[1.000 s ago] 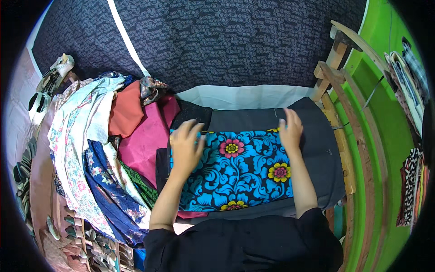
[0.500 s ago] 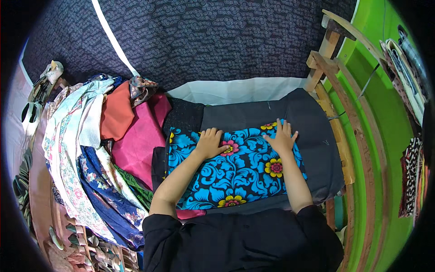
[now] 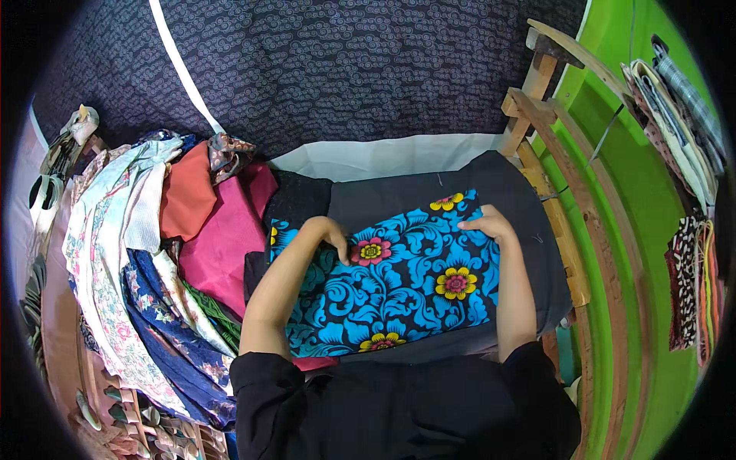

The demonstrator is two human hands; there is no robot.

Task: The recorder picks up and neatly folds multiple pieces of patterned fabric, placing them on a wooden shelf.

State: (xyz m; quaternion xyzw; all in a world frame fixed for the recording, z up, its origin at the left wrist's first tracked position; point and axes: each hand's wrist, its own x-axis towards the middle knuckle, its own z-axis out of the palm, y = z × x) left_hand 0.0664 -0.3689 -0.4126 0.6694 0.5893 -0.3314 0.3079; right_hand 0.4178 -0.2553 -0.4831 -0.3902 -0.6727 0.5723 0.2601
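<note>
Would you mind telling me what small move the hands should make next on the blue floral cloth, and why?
Probably slide both palms outward to flatten it. The left hand and right hand both rest near the far edge of the blue cloth, which lies spread on a grey cloth.

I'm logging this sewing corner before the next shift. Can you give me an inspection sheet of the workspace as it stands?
Surface: grey cloth spread flat, white sheet behind it.
Job's things: blue floral fabric lying flat on the grey cloth.
Clutter: heap of mixed fabrics on the left, pink cloth beside the floral piece.
Hands: left hand curled on the floral fabric's upper left; right hand on its upper right edge.
Cables: nothing seen.
Surroundings: dark patterned cloth behind, wooden frame and green wall on the right, hanging fabrics at far right.
</note>
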